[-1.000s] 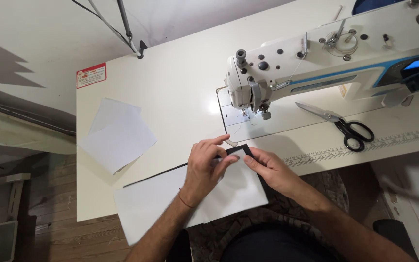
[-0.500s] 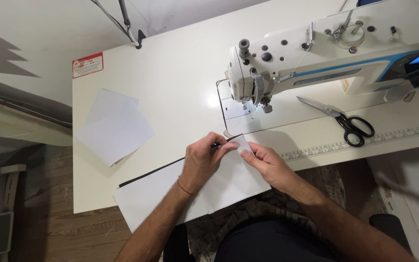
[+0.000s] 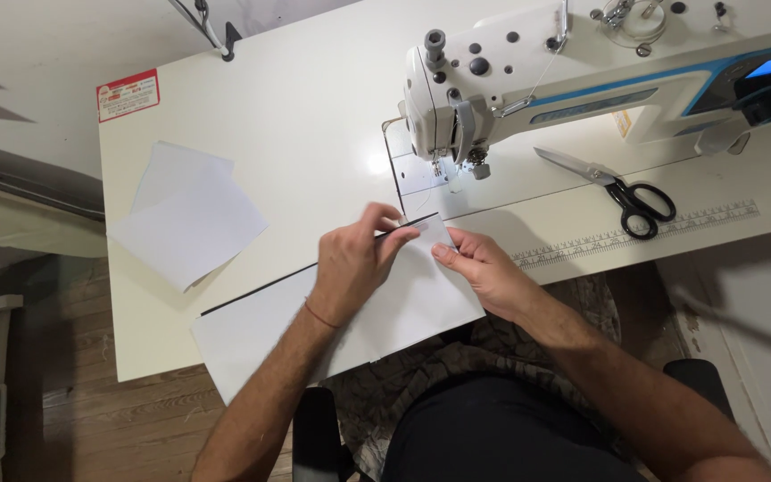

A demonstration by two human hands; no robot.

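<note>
Two hands work at mid-frame on a white table [image 3: 314,116] that fills the upper half of the picture. A sewing machine [image 3: 582,71] stands at upper right, with scissors [image 3: 622,192] lying below it. A long white panel [image 3: 403,303] with a dark strip [image 3: 261,290] along its upper edge runs from lower left to centre, its lower part hanging off the table's near edge. Smaller white pieces [image 3: 189,214] lie at left. The left hand [image 3: 354,263] pinches the strip's end with fingers closed; the right hand [image 3: 484,268] presses the panel's corner with fingers flat. As I judge it, the overhanging panel could drag and pull the strip askew under the grip. A red rectangular label [image 3: 128,95] sits at the table's upper-left corner.
</note>
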